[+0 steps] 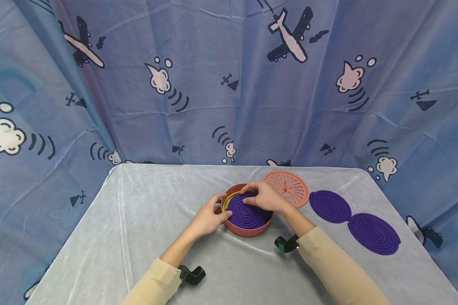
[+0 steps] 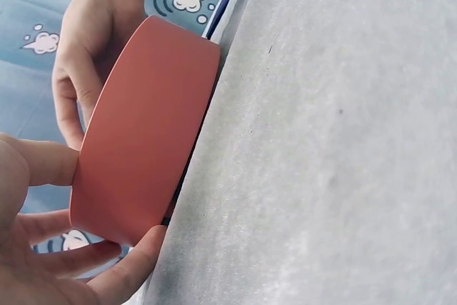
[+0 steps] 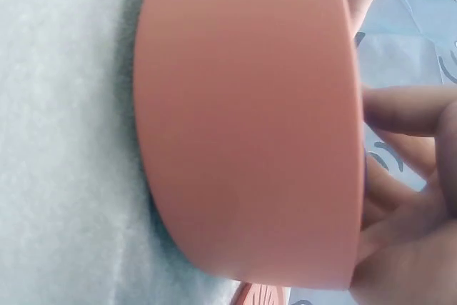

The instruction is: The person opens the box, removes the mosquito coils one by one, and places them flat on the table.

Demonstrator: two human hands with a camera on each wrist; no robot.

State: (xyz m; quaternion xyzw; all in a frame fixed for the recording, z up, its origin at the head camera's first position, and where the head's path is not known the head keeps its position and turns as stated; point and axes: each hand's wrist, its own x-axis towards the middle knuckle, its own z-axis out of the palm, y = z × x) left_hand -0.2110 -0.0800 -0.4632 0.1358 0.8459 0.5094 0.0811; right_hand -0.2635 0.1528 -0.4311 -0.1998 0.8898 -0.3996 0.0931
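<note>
A round salmon-red box (image 1: 247, 232) with low walls stands on the table. Inside it lies a purple spiral coil (image 1: 246, 216), like a mosquito coil, and a yellow rim (image 1: 226, 203) shows along the left inner side. My left hand (image 1: 207, 218) grips the box's left side, fingers around the wall (image 2: 143, 141) and thumb at the rim. From the far right, my right hand (image 1: 265, 197) reaches over the rim and pinches the coil's far edge between thumb and fingers. In the right wrist view, the box wall (image 3: 246, 126) hides most of those fingertips.
A salmon slotted round lid (image 1: 290, 190) with a small raised middle lies behind the box to the right. Two more purple spiral coils (image 1: 374, 234), joined edge to edge, lie farther right. Behind the grey-white cloth-covered table (image 1: 156, 190) hangs a blue patterned curtain (image 1: 198, 127).
</note>
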